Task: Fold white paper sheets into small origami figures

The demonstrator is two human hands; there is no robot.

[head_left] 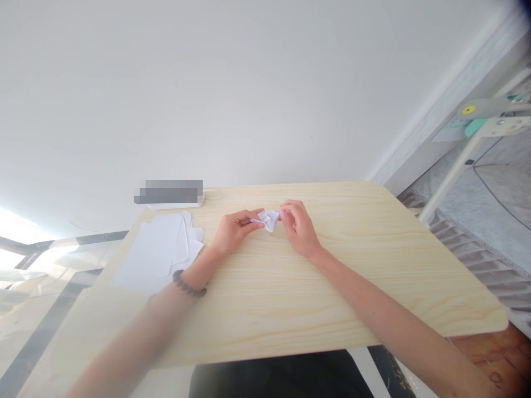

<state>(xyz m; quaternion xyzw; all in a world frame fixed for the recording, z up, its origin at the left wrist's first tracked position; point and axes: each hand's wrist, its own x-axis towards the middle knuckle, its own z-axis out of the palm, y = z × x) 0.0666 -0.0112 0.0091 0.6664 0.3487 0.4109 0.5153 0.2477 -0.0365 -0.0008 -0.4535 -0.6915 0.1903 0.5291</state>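
Observation:
A small folded white paper piece (269, 219) is held just above the pale wooden table (373, 276), near its far middle. My left hand (234, 229) pinches its left side with thumb and fingers. My right hand (297, 226) is closed on its right side, fingers curled over the paper's edge. A dark bead bracelet (188, 286) circles my left wrist.
A loose stack of white paper sheets (160, 249) lies on the table's left part. A white flat device with a cord (176, 203) sits at the far edge by the white wall. To the right stand a white stand (456, 171) and a grey rug (489, 221).

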